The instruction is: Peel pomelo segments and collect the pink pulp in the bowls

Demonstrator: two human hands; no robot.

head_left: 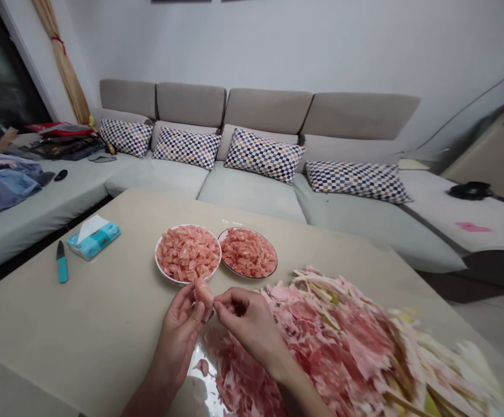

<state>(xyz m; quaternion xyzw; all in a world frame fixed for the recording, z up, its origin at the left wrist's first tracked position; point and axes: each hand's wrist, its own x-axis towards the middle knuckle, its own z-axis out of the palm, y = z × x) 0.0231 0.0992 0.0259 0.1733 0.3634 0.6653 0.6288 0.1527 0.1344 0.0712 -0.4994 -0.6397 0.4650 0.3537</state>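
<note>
Head view: left hand pinches a pink segment between thumb and fingers, palm side showing. Segment plump, moist-looking, curved along its outer edge. Right hand: thumb and index fingertips pressed together at the segment's right edge; whether a shred of skin is caught between them cannot be told.

Below and right of the grip: broad heap of peelings. Near part thin, crumpled pink membranes; far and right parts thick pale rind strips, some with yellow-green skin. Glossy, light-reflecting patch beneath the heap's near left edge, one loose pink scrap on it.

Surface: cream table, smooth, faint sheen. Beyond it, a grey sofa with pale seat covers and four checkered cushions in dark blue, white and orange; plain pale wall behind. Tan curtain, tied with red, at far left.

Well left of the grip: knife, teal handle, dark blade; beside it, a blue tissue pack, white sheet protruding.

Containers: white bowl just beyond the fingertips, heaped with small pink pulp chunks. Dark-rimmed dish right of it, piled with deeper pink pulp.
</note>
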